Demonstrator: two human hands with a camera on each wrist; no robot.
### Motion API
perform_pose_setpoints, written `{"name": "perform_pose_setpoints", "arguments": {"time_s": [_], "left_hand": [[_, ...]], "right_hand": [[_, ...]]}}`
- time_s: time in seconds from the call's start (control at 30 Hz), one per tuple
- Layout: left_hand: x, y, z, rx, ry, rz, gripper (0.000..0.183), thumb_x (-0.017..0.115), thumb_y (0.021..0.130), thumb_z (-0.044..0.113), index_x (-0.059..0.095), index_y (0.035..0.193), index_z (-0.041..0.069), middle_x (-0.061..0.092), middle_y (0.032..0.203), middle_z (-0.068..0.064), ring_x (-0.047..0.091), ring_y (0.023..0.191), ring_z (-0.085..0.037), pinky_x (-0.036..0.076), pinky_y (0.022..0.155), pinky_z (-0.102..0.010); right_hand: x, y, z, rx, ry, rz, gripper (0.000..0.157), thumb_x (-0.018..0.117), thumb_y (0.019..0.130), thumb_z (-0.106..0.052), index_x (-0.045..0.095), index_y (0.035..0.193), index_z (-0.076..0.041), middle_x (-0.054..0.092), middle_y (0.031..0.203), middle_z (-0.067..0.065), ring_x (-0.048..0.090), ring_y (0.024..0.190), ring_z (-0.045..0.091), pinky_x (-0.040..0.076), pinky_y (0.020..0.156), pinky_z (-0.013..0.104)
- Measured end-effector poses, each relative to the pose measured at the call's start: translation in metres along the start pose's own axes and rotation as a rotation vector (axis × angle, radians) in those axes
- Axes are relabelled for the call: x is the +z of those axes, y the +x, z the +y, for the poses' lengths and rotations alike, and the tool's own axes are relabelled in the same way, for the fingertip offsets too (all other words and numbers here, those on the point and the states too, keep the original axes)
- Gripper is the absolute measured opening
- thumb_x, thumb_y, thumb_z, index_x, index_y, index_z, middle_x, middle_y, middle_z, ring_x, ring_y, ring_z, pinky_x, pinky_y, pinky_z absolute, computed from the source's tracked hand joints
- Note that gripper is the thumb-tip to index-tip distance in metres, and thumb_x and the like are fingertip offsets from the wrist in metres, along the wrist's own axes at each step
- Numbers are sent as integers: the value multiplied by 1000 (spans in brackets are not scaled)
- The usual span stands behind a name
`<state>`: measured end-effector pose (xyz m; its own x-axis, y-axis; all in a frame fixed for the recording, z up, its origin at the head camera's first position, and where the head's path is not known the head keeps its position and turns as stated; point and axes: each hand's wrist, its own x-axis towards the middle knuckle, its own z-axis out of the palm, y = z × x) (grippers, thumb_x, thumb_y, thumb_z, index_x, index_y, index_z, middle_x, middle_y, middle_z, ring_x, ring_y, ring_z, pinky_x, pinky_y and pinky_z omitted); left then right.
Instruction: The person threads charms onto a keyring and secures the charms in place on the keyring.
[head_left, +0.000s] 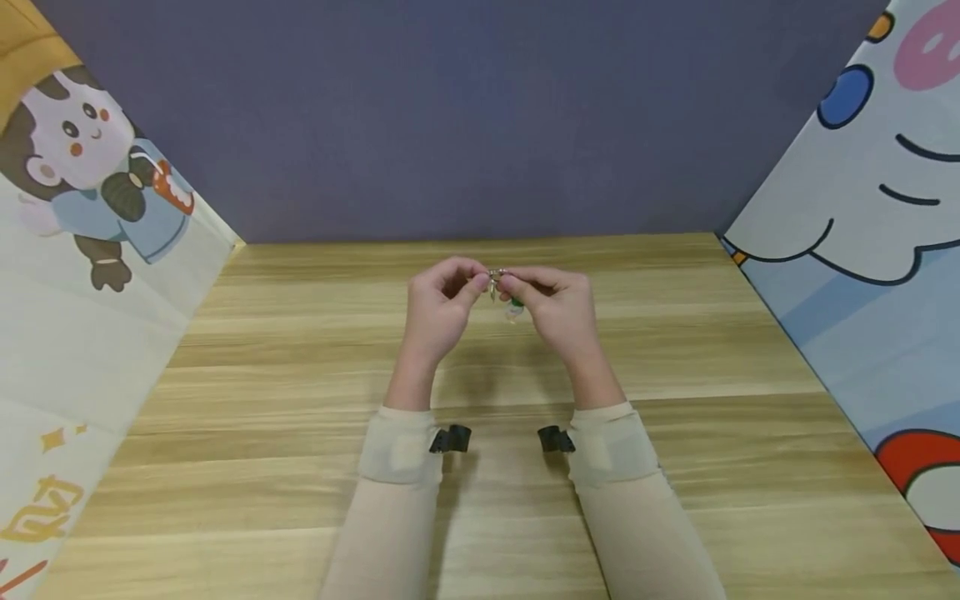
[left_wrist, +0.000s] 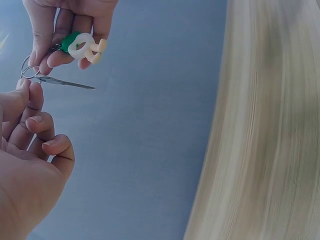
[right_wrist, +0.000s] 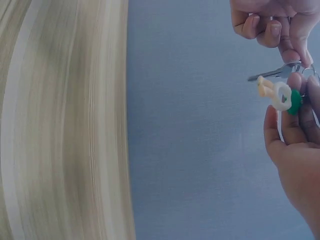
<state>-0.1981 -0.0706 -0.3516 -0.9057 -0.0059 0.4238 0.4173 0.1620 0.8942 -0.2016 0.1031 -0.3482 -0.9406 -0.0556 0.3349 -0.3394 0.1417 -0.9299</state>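
Observation:
Above the table, the two hands meet at a metal key ring (left_wrist: 31,72) that carries a key and a small charm. The left hand (head_left: 437,312) pinches the ring between thumb and index finger, by the key's head. In the left wrist view the key (left_wrist: 70,83) points away from the fingertips, its blade free. Opposite, the right hand (head_left: 561,310) pinches the ring with its thumb and fingers. From that hand hangs the charm (right_wrist: 295,102), green at the top, with a white loop and pale peach ends. Fingers partly cover the ring.
A wood-grain table (head_left: 480,517) lies under both forearms. Behind it rises a dark blue-grey panel (head_left: 480,117). Cartoon-printed panels stand on the left (head_left: 67,333) and right (head_left: 862,292). Black camera mounts (head_left: 451,439) sit on the sleeved wrists.

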Motion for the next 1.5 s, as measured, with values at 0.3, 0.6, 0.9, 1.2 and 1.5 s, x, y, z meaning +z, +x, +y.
{"name": "perform_pose_setpoints", "arguments": {"time_s": [0.3,0.6,0.9,1.2,1.5], "left_hand": [[0,0,-2,-56,-88,26,10,72,100,6,74,99,-3,72,89,-3,57,75,-10,47,68,-22],[1,3,-3,-63,-249,47,12,70,99,-1,69,102,-12,72,86,14,61,80,-7,51,76,-20],[-4,5,-1,-68,-195,11,8,67,102,3,70,104,-4,70,100,-3,63,95,-11,53,87,-24],[-14,7,0,-188,-217,-226,13,43,115,13,52,111,4,67,99,-7,69,94,-18,54,104,-50],[-25,6,-1,-299,-148,-319,17,50,114,18,50,125,6,57,107,-7,61,95,-22,59,90,-33]], "right_hand": [[-1,1,0,29,17,-1,20,79,98,-19,83,110,-3,82,101,16,77,82,10,63,77,26],[-3,2,-1,116,79,-24,20,79,98,-19,83,110,-3,82,91,-1,77,82,14,63,81,28],[-5,4,-2,114,14,-70,23,77,100,-23,82,113,-5,79,92,0,74,86,16,60,75,27],[-11,7,-7,40,-46,-165,29,72,103,-15,74,130,-4,73,106,13,68,89,20,59,77,27],[-21,8,-9,2,-234,-244,37,70,103,-7,68,140,-6,72,118,13,61,93,20,52,73,24]]}}
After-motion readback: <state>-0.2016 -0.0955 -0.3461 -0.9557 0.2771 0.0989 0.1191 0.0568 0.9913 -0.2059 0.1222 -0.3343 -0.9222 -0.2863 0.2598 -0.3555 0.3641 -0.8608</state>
